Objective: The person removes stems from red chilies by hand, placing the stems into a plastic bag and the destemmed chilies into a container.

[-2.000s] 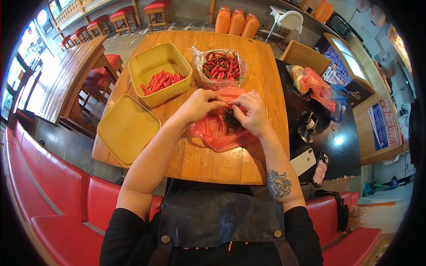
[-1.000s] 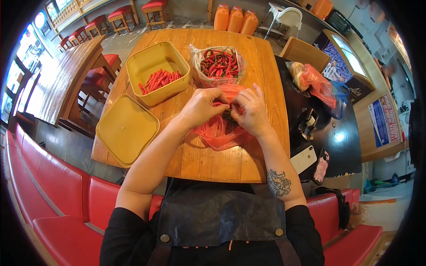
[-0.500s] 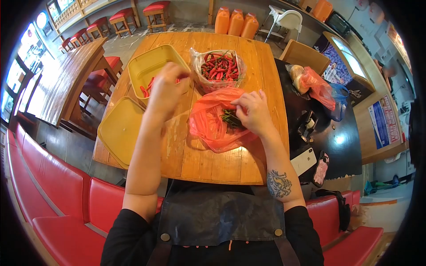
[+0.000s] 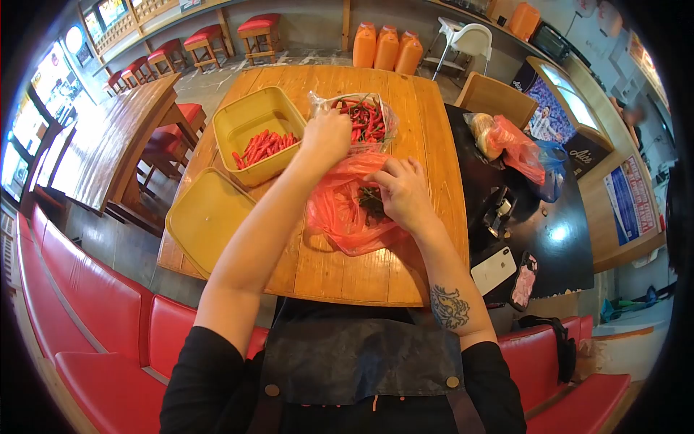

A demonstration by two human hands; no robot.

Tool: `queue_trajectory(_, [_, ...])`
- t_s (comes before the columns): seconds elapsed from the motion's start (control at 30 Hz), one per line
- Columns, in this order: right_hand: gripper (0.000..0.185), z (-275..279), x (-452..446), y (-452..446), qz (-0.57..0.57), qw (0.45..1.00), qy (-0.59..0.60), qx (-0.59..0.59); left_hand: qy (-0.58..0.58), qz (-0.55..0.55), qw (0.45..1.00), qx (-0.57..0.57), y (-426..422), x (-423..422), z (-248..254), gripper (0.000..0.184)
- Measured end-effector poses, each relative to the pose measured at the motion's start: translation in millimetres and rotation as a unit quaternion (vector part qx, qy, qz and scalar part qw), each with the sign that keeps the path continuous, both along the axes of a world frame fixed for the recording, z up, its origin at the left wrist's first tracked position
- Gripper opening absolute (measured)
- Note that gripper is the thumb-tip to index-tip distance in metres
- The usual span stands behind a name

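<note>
2 forearms (image 4: 273, 224) reach forward — the left hand (image 4: 327, 137) farther out, the right hand (image 4: 407, 195) nearer, its fingers (image 4: 381, 176) curled inward.

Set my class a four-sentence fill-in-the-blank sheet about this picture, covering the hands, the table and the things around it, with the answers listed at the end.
1. The chilies in the yellow tub are coloured ____.
2. The hand at the clear bag is the ____ one.
3. The tattoo is on the person's ____ forearm.
4. The orange jugs standing in a row beyond the wooden table number ____.

Answers: red; left; right; three.
</note>
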State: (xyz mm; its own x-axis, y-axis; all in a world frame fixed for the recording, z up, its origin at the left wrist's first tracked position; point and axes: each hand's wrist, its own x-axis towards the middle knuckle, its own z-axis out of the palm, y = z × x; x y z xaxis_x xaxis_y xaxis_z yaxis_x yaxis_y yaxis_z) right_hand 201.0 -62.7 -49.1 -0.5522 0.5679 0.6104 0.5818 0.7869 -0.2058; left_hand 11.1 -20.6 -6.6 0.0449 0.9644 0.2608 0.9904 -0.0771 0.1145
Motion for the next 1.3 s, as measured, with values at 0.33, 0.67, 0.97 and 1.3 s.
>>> queue_trajectory(0.33, [0.010,3.3,-0.9,-3.4,0.020,1.000,0.005,-0.011,-0.148,0.054,0.986,0.048,18.8,7.2,7.7,0.015])
queue_trajectory(0.67, [0.028,21.9,-10.6,-9.8,0.001,0.974,0.228,0.019,-0.370,-0.127,0.918,0.069,-71.2,5.6,6.9,0.017])
queue_trajectory(0.97, [0.026,7.4,-7.9,-5.3,0.066,0.991,0.117,-0.005,-0.475,-0.139,0.869,0.021,-93.8,2.3,-30.2,0.012])
queue_trajectory(1.3, [0.018,10.4,-8.0,-4.4,0.108,0.975,0.183,-0.065,-0.479,-0.167,0.861,0.026,-97.1,0.7,-26.5,0.015])
